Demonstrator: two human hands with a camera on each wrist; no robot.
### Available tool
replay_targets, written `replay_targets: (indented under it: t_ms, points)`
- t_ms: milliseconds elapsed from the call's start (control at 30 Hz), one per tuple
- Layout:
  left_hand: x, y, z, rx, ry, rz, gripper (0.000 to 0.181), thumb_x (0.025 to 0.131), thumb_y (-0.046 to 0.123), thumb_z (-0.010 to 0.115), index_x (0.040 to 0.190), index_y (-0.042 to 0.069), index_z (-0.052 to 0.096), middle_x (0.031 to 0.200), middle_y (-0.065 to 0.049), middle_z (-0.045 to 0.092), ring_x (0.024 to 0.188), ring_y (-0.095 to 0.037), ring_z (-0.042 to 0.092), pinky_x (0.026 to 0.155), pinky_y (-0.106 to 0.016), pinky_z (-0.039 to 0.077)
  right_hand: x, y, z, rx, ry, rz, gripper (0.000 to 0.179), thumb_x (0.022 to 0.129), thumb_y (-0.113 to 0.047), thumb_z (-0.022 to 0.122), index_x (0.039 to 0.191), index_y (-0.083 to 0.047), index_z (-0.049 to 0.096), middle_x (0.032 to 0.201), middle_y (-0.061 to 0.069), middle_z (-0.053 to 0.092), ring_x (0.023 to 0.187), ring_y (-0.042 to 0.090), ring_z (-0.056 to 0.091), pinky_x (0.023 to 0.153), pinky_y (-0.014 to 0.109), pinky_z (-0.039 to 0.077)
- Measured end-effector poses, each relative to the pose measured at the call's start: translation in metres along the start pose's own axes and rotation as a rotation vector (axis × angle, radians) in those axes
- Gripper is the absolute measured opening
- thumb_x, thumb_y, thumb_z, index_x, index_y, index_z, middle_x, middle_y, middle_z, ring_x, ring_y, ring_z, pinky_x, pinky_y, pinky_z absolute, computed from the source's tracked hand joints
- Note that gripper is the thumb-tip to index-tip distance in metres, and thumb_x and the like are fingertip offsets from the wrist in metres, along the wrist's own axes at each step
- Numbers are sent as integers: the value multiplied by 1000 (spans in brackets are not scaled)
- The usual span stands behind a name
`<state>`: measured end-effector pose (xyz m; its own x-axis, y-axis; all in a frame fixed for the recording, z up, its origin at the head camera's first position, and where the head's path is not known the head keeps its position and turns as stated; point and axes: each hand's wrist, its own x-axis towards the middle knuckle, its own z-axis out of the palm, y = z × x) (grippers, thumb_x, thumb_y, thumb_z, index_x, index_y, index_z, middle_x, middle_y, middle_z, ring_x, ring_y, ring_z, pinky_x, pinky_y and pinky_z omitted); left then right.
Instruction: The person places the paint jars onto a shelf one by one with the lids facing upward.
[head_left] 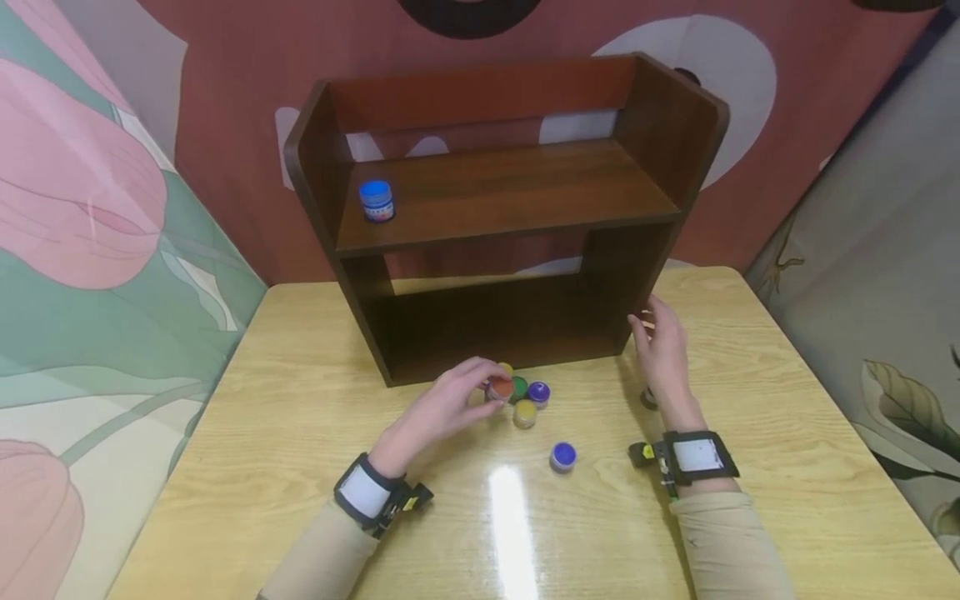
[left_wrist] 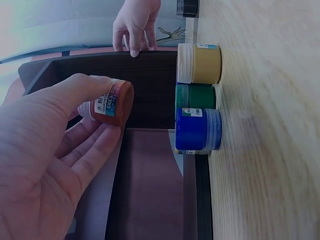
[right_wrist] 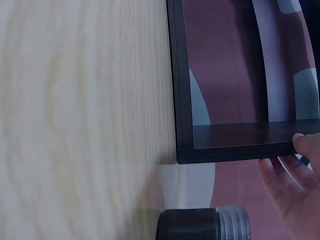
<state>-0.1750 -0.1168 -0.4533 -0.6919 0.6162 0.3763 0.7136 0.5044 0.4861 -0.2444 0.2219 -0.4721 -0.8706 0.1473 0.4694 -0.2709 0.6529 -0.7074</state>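
My left hand [head_left: 450, 402] pinches a small orange-brown paint jar [left_wrist: 120, 102] between thumb and fingers, raised above the table and tilted. Beside it, close to the shelf's front edge, stand a green paint jar [head_left: 519, 388], a purple one [head_left: 538, 393] and a yellow one [head_left: 525, 414]; another yellow lid [head_left: 507, 368] shows partly behind. With my right hand [head_left: 663, 354] I grip the right side panel of the dark wooden shelf [right_wrist: 235, 152], thumb at its front edge and fingers on the outer side. A black paint jar [right_wrist: 189, 223] stands near that wrist, mostly hidden in the head view.
One blue-lidded paint jar [head_left: 377, 201] sits at the left of the upper shelf board. Nearer to me, a blue-purple paint jar [head_left: 562, 457] stands alone on the wooden table [head_left: 262, 467]. Patterned cloth [head_left: 225, 100] hangs behind the shelf and at both sides.
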Motion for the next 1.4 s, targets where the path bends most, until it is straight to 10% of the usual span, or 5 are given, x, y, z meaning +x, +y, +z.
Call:
replay_targets:
  t_ms: [1400]
  points:
    - [9, 12, -23, 22, 291, 25, 39, 84, 10, 80, 121, 9, 65, 120, -5, 68, 108, -17, 67, 88, -23, 59, 0, 1, 0, -1, -10, 26, 32, 100, -6, 57, 132, 1, 56, 125, 26, 62, 111, 41, 64, 91, 54, 58]
